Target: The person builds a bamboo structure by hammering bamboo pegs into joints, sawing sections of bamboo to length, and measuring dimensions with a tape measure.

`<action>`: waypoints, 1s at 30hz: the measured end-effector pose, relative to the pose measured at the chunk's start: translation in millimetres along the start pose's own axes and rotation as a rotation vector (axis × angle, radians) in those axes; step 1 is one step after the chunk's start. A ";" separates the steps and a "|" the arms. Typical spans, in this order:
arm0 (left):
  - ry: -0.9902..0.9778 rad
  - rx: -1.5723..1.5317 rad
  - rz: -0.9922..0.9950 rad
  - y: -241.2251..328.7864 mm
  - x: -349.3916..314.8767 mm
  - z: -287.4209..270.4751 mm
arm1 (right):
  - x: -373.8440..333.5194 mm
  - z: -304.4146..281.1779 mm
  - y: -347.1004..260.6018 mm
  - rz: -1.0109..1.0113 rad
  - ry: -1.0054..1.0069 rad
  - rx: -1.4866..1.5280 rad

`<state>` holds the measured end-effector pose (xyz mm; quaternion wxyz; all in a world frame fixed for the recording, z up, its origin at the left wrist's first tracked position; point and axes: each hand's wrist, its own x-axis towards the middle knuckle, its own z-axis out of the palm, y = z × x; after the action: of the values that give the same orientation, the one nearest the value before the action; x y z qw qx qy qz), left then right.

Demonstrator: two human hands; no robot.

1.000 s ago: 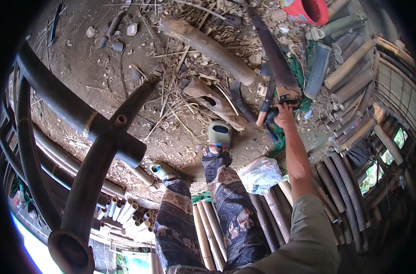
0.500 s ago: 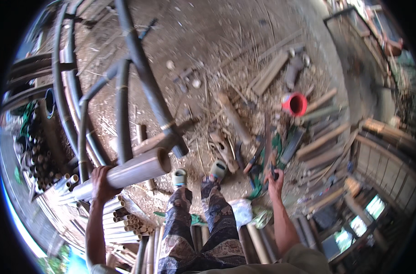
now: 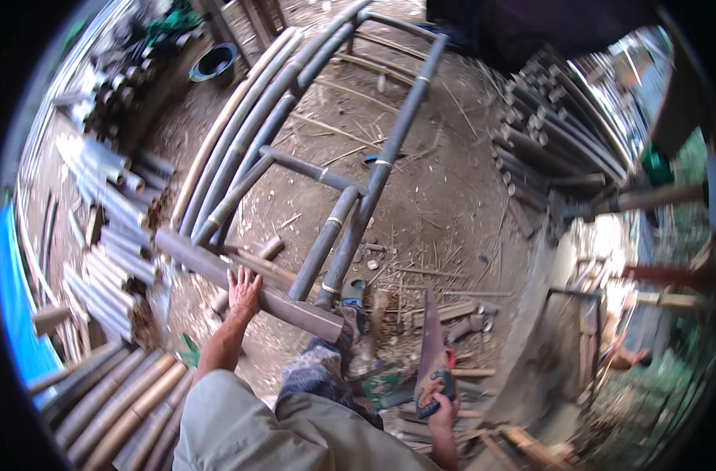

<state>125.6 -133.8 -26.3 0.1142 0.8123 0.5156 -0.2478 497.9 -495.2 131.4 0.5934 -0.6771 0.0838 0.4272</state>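
Two hands are in view, both the person's own, and they are differently occupied. One, the left hand (image 3: pixel 244 293), lies open with fingers spread on top of one thick bamboo tube (image 3: pixel 294 307), left of centre in the lower half of the frame. That tube slopes from the middle left down toward the lower centre, its nearer end just above the patterned trousers (image 3: pixel 311 369). The other, the right hand (image 3: pixel 444 407), at lower centre-right, is closed around the handle of one saw (image 3: pixel 431 349); the single blade points up the frame, leaning slightly left, well apart from the tube.

One bamboo framework (image 3: pixel 383 165) of dark poles fills the upper centre, with one short cross-piece (image 3: pixel 315 170) midway along it. One slipper (image 3: pixel 354 293) shows near its lower end. One dark tub (image 3: pixel 215 63) stands at upper left, and one red object (image 3: pixel 451 359), mostly hidden, shows beside the saw blade.

At least six poles (image 3: pixel 115 404) lie side by side at lower left. Two stacks, one of cut tubes (image 3: pixel 111 275) at the left and one of dark bamboo (image 3: pixel 566 129) at upper right, are too crowded and blurred to count. One blue sheet (image 3: pixel 16 279) edges the far left.
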 end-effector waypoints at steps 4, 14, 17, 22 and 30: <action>0.316 -0.040 -0.381 13.2 -29.4 34.3 | 51.3 54.6 -73.0 0.064 -0.016 -0.366; 0.120 -1.716 -1.288 181.5 -76.3 88.1 | 119.7 225.1 -252.0 -0.055 -0.478 -0.701; 0.311 -1.727 -1.414 210.5 -55.5 60.0 | 140.5 294.2 -298.8 0.061 -0.729 -0.853; 0.479 -1.537 -1.751 226.5 -24.1 35.8 | 164.9 423.2 -283.6 0.313 -1.094 -1.131; 0.632 -1.373 -1.758 232.1 -23.6 29.9 | 106.6 502.2 -201.1 0.669 -1.291 -1.318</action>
<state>316.5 -268.1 -55.7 0.1855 -0.0334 0.9337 0.3043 448.3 42.9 241.0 -0.1232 -0.4503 -0.3246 0.8226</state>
